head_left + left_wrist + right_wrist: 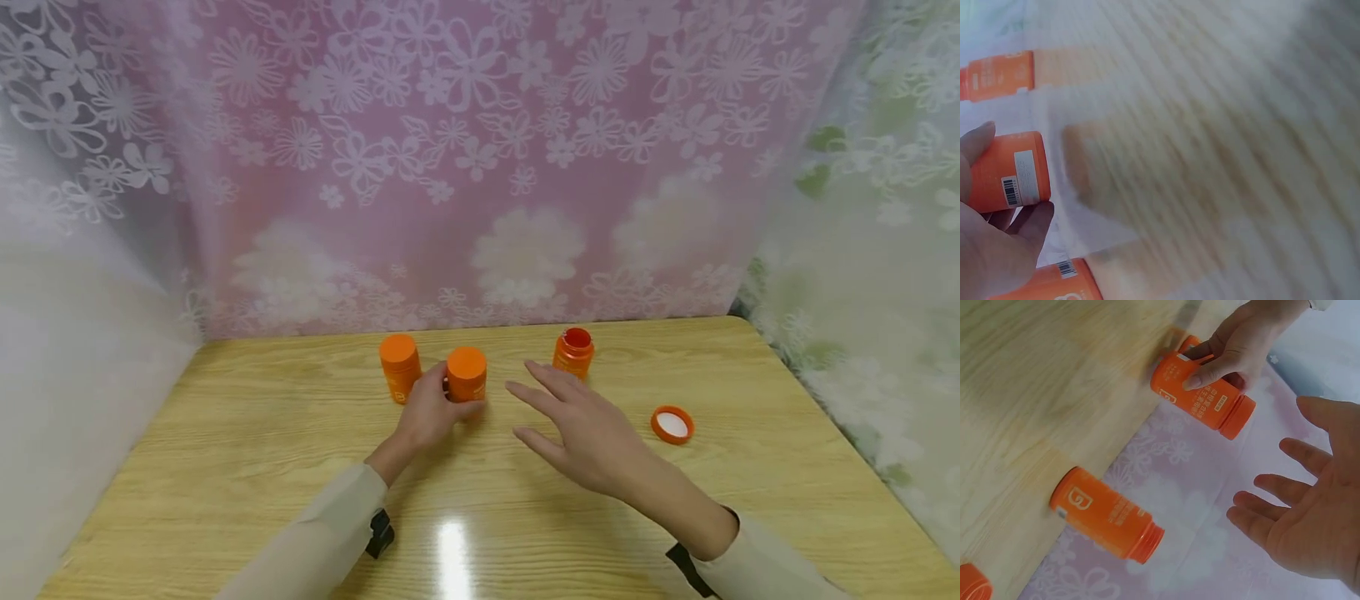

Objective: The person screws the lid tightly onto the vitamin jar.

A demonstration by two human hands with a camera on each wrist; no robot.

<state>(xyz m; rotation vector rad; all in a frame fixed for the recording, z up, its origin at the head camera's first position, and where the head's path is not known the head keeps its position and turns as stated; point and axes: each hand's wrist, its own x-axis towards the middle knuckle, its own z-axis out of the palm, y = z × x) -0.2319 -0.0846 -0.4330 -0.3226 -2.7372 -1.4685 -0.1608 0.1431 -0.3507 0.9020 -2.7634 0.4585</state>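
My left hand (432, 414) grips a capped orange bottle (467, 375) round its side, with the thumb toward me. In the left wrist view, a narrow gap shows between the base of this bottle (1013, 172) and its reflection on the table. Just left of that hand stands a second capped orange bottle (400, 367). My right hand (592, 433) hovers with its fingers spread and holds nothing. Beyond its fingertips is an uncapped orange bottle (574, 357), its lower part hidden by the hand in the head view. An orange cap (672, 424) lies at the right, white inside up.
The bottles stand toward the back of a wood-grain table (255, 467). A pink floral curtain (480, 167) hangs behind its back edge, and pale cloth (877, 275) hangs at the right. A dark strap (380, 533) is on the left wrist.
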